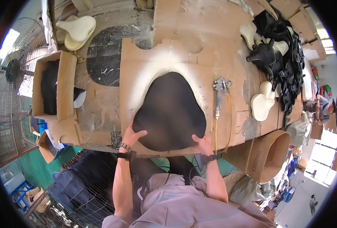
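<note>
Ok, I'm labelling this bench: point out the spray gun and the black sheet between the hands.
Spray gun (219, 98): head view, on its grey handle.
Black sheet (170, 114): head view, on its middle.

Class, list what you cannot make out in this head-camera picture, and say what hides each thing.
All in the head view:
Underside of the black, rounded-triangular sheet: it faces away from the camera.
Some fingers of the left hand and right hand: hidden beneath the sheet.
Bottom of the tan, rectangular cardboard box: covered by black material.
What the distant person at right is doing: too small, near the rim.
</note>
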Available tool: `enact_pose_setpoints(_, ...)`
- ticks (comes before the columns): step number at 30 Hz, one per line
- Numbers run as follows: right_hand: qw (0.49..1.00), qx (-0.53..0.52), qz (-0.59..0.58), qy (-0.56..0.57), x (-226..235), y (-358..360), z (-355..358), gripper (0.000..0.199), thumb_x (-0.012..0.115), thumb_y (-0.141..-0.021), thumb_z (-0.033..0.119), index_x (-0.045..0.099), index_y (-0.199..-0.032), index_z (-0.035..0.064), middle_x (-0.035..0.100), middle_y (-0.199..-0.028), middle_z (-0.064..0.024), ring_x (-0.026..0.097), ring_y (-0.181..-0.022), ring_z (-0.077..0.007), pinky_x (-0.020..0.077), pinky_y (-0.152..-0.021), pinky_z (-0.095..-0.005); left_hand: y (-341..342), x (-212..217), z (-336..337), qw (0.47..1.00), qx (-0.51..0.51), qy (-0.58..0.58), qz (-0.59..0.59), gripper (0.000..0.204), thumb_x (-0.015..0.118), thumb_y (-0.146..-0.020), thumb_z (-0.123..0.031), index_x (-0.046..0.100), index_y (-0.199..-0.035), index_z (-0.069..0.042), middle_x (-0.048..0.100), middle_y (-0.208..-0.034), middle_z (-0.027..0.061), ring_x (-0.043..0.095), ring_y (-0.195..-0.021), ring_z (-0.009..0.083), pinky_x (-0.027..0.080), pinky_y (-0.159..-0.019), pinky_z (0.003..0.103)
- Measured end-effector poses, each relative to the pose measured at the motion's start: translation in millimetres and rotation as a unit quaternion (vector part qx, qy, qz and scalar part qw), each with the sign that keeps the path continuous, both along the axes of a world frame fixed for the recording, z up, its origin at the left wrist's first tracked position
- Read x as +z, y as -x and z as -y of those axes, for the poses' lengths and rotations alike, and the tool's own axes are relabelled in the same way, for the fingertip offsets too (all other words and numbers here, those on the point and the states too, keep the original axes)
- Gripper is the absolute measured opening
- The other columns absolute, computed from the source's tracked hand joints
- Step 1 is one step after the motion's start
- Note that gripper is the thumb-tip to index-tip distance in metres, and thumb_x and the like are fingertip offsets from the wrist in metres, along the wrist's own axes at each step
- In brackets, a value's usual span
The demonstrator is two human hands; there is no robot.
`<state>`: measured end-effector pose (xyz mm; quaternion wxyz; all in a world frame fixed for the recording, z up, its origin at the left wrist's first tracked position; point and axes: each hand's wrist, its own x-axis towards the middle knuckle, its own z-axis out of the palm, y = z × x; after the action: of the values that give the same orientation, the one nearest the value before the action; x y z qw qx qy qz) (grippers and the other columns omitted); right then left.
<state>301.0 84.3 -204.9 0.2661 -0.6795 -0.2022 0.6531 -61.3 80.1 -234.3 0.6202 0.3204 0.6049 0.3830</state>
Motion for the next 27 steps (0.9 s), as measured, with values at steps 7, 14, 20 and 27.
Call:
enact_pose_setpoints(7, 0.927, 0.247, 0.263, 0.106, 26, -10, -21, 0.051, 0.070, -0.092, 0.021, 0.053, -0.132, -0.0066, 0.071, -0.098, -0.0234, 0.072, -0.086, -0.0374, 0.0589, -0.076, -0.0450, -6, 25, -15, 0.978, -0.035, 0.039, -0.200, 0.073, 0.087, -0.076, -0.020, 0.054, -0.136, 0.005, 0.068, -0.127, 0.0184, 0.064, -0.118, 0.0269, 0.048, -0.103, 0.037)
enact_pose_setpoints(14, 0.703, 0.323, 0.462, -0.433, 42, 68, -76, 0.064, 0.072, -0.089, 0.029, 0.049, -0.144, 0.0062, 0.039, -0.154, -0.0218, 0.035, -0.142, -0.0456, 0.0307, -0.116, -0.0554, -3, 4, -8, 0.976, -0.022, 0.016, -0.218, 0.081, 0.090, -0.070, -0.027, 0.052, -0.134, 0.007, 0.070, -0.119, 0.0249, 0.068, -0.111, 0.0357, 0.053, -0.095, 0.041)
enact_pose_setpoints(20, 0.659, 0.390, 0.487, -0.420, -9, 82, -88, 0.067, 0.068, -0.092, 0.035, 0.045, -0.152, 0.0164, 0.025, -0.165, -0.0175, 0.019, -0.152, -0.0439, 0.0195, -0.120, -0.0612, -4, 49, -13, 0.937, -0.077, 0.005, -0.341, 0.093, 0.095, -0.060, -0.029, 0.053, -0.136, 0.004, 0.063, -0.127, 0.0262, 0.061, -0.119, 0.0392, 0.049, -0.100, 0.044)
enact_pose_setpoints(27, 0.657, 0.400, 0.491, -0.409, -6, 86, -86, 0.070, 0.069, -0.091, 0.033, 0.043, -0.153, 0.0167, 0.025, -0.165, -0.0169, 0.019, -0.152, -0.0438, 0.0193, -0.120, -0.0609, -42, 59, -88, 0.895, -0.041, -0.147, -0.420, 0.082, 0.091, -0.068, -0.030, 0.056, -0.134, 0.003, 0.060, -0.123, 0.0239, 0.057, -0.117, 0.0402, 0.049, -0.098, 0.046)
